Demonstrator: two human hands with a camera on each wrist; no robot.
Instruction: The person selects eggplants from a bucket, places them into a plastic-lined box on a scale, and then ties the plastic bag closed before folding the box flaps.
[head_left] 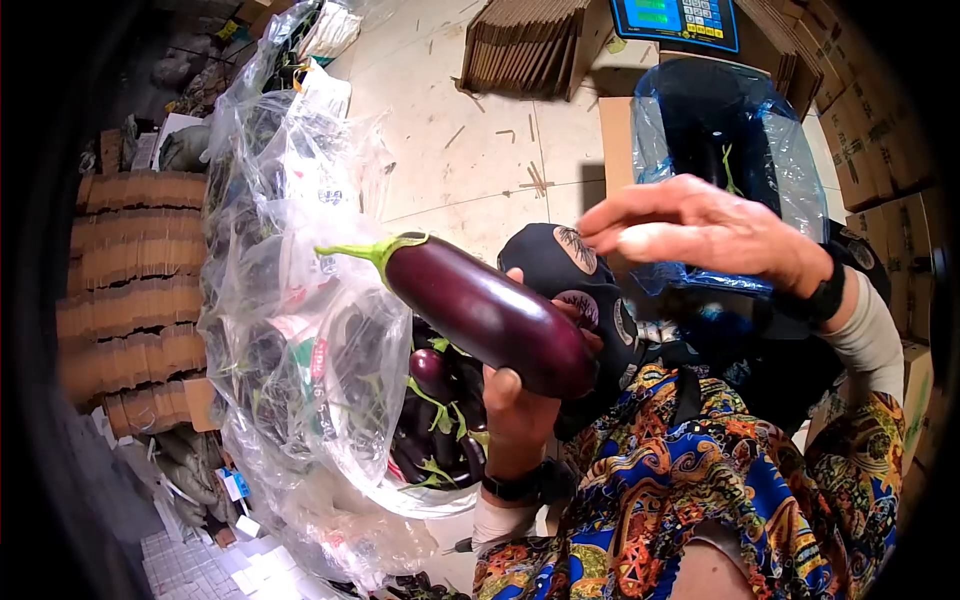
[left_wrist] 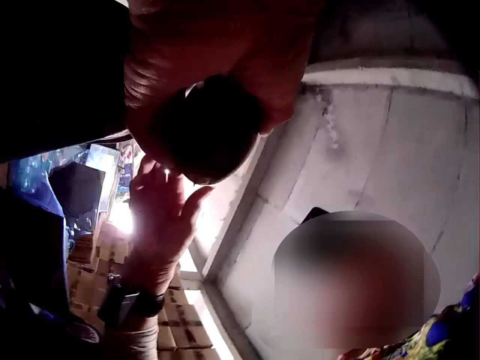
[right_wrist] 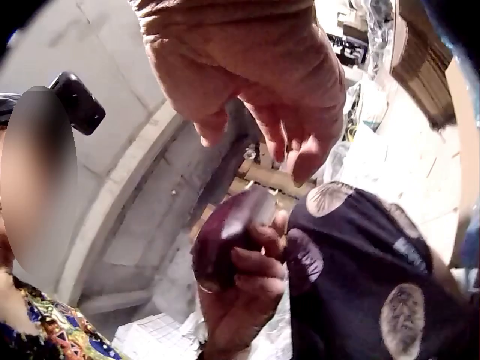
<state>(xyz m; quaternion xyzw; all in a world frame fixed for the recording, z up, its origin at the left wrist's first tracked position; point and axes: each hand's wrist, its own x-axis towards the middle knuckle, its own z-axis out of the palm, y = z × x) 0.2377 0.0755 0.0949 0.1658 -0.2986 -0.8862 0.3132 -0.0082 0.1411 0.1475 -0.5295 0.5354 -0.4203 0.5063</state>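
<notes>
A large glossy eggplant with a green stem lies tilted in my left hand, whose thumb and fingers grip its rounded end. In the right wrist view, fingers of that hand curl round the eggplant. My right hand hovers to the right of it with fingers relaxed and nothing in them; the right wrist view shows this hand apart from the eggplant. Below and left of the left hand, several more eggplants with green stems lie inside a clear plastic bag.
On the right stands a box lined with blue plastic, with a dark eggplant and green stem inside. A scale sits behind it. Folded cardboard stands on the tiled floor. Stacked cardboard lines the left side.
</notes>
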